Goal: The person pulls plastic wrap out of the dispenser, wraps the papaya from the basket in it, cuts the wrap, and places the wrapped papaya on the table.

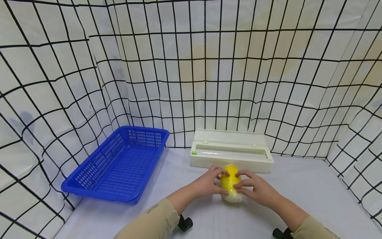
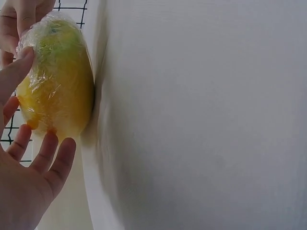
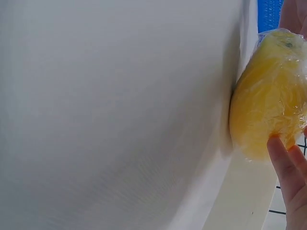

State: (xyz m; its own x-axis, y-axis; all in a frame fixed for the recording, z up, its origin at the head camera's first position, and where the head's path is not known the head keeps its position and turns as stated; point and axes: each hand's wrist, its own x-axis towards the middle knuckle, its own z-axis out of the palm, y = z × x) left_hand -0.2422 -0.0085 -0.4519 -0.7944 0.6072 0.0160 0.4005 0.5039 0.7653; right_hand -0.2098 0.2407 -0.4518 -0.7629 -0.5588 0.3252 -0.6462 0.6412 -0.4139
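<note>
A yellow oblong fruit (image 1: 229, 182), greenish at its near end, lies on the white tabletop wrapped in clear cling film; its exact kind is unclear. My left hand (image 1: 209, 182) holds its left side, thumb near the closer end and fingertips on the far part, as the left wrist view also shows on the wrapped fruit (image 2: 62, 91). From the right, my right hand (image 1: 258, 188) grips it with bent fingers. In the right wrist view, fingertips of that hand (image 3: 288, 167) press the film. Crinkled film bunches at the near end.
Just behind the fruit stands a cream cling film dispenser (image 1: 229, 164), its lid (image 1: 229, 137) raised, with a green slider (image 1: 194, 153) at the left. A blue plastic basket (image 1: 98, 195) sits at the left. Black wire mesh (image 1: 205, 69) surrounds the table's back and sides.
</note>
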